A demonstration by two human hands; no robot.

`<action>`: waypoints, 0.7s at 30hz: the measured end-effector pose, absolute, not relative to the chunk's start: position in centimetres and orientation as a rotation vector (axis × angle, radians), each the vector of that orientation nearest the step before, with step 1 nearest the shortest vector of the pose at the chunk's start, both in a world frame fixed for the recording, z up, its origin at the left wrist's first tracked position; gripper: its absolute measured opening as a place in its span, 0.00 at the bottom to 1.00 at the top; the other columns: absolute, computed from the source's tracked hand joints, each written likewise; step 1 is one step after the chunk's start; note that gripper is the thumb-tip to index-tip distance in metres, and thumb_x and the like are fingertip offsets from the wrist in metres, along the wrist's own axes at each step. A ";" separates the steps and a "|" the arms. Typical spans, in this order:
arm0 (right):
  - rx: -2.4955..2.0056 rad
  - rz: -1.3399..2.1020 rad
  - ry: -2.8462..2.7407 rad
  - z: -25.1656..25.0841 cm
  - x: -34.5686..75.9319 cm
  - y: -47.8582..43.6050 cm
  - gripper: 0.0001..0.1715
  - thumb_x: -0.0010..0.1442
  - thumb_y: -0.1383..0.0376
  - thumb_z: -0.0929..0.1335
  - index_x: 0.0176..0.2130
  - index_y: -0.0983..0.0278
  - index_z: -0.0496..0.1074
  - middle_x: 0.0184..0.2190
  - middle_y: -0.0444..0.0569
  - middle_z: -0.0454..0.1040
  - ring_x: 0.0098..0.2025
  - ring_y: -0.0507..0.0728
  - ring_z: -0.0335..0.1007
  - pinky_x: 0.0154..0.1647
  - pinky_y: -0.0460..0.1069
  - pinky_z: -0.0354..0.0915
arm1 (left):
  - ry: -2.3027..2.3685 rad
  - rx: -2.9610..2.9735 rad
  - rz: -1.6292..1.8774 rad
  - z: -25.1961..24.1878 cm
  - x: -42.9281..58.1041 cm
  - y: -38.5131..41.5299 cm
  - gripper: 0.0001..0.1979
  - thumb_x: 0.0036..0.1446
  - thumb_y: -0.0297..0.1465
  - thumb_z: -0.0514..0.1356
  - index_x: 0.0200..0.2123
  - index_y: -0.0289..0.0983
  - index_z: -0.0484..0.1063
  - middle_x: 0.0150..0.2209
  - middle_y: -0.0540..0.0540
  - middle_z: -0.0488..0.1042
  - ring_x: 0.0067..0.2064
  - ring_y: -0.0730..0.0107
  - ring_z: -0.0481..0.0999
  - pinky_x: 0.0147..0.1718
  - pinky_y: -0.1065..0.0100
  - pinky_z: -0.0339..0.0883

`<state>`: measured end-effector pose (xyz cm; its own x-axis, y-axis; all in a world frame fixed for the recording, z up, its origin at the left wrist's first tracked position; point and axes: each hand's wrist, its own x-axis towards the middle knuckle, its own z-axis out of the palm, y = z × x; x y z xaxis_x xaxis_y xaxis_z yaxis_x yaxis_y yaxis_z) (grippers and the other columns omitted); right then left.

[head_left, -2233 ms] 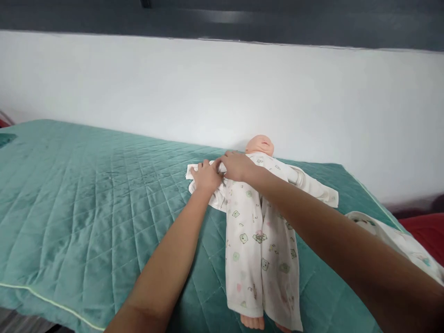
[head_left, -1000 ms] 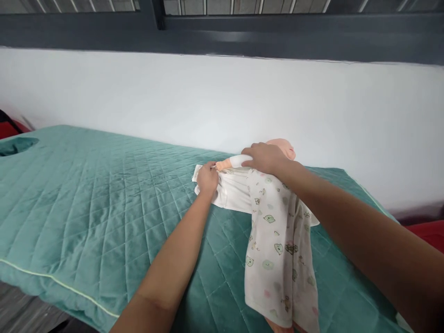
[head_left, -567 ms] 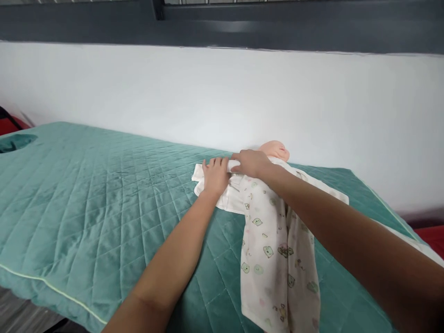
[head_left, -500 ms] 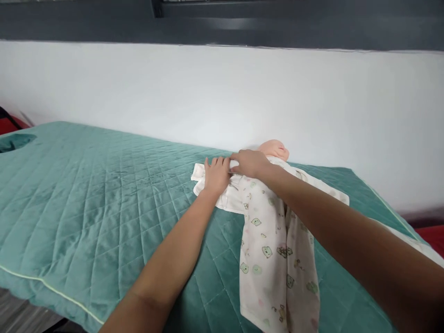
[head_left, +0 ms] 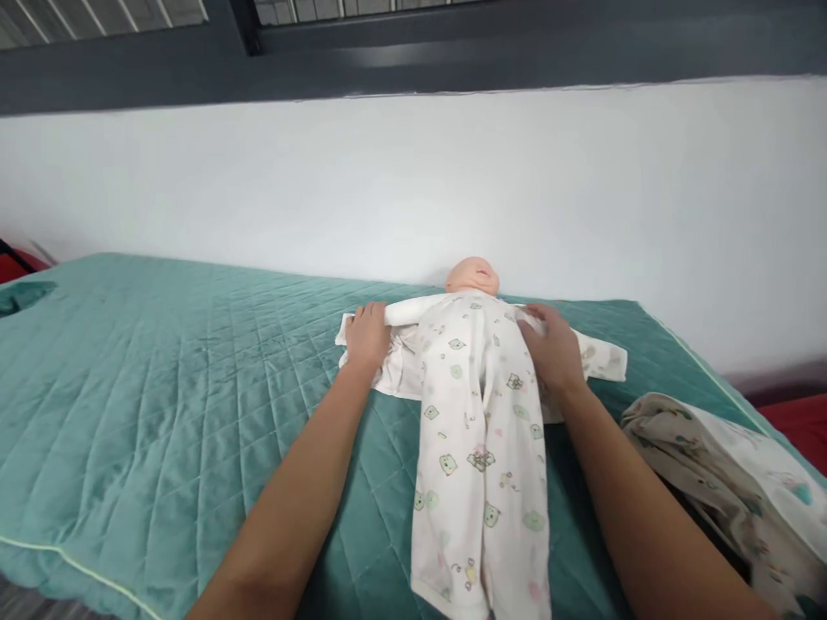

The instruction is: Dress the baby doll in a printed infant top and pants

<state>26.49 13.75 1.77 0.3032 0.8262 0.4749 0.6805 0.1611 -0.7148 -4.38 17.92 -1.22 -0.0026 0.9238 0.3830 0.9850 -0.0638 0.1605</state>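
Observation:
A doll [head_left: 472,275] lies on its back, its head near the wall. White baby clothes [head_left: 481,430] printed with small green and brown figures cover its body, with two trouser legs stretching toward me. Another printed garment [head_left: 401,362] lies spread beneath the doll, one sleeve out to each side. My left hand [head_left: 368,334] is closed around the end of the doll's white-sleeved arm [head_left: 413,310], over the garment's left sleeve. My right hand [head_left: 552,344] rests at the doll's other side, thumb and fingers apart, touching the clothes; its fingertips are partly hidden.
A green quilted cover [head_left: 194,387] spreads beneath everything. More folded printed cloth [head_left: 717,482] lies at the right, beside my forearm. Behind the doll rises a white wall [head_left: 413,189] with a dark beam [head_left: 413,65] above. Red material [head_left: 792,426] shows at the right edge.
My right hand has moved from beside my left hand across to the doll's other side, uncovering its chest. My left hand stays at the sleeve. The view has shifted right, showing more folded cloth.

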 end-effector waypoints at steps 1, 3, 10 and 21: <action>-1.590 0.144 -1.485 1.1 26.7 13.9 0.24 0.59 0.60 0.65 0.53 0.65 0.74 0.54 0.58 0.77 0.58 0.66 0.70 0.62 0.64 0.62 | -2.048 -2.090 -0.593 -1.3 -4.6 18.0 0.16 0.64 0.28 0.53 0.54 0.39 0.68 0.54 0.39 0.75 0.57 0.49 0.71 0.54 0.53 0.64; -1.618 0.069 -1.589 0.3 26.7 14.1 0.26 0.60 0.63 0.62 0.55 0.65 0.73 0.56 0.58 0.75 0.60 0.66 0.67 0.64 0.64 0.59 | -2.049 -2.084 -0.583 -1.3 -5.0 18.0 0.17 0.64 0.28 0.53 0.55 0.39 0.68 0.54 0.39 0.75 0.58 0.49 0.71 0.55 0.52 0.63; -1.810 -0.018 -1.553 0.0 28.3 14.3 0.30 0.58 0.71 0.58 0.57 0.62 0.73 0.55 0.53 0.76 0.59 0.63 0.68 0.69 0.66 0.47 | -2.077 -2.152 -0.703 -1.4 -5.1 17.9 0.19 0.59 0.26 0.57 0.54 0.39 0.69 0.55 0.40 0.75 0.60 0.49 0.70 0.59 0.51 0.62; -1.948 0.049 -1.208 0.3 29.0 14.0 0.22 0.58 0.63 0.62 0.48 0.64 0.77 0.46 0.58 0.78 0.53 0.67 0.67 0.66 0.67 0.46 | -1.767 -2.645 -1.302 6.7 3.6 12.6 0.17 0.66 0.29 0.49 0.51 0.43 0.73 0.58 0.49 0.75 0.60 0.70 0.72 0.61 0.66 0.64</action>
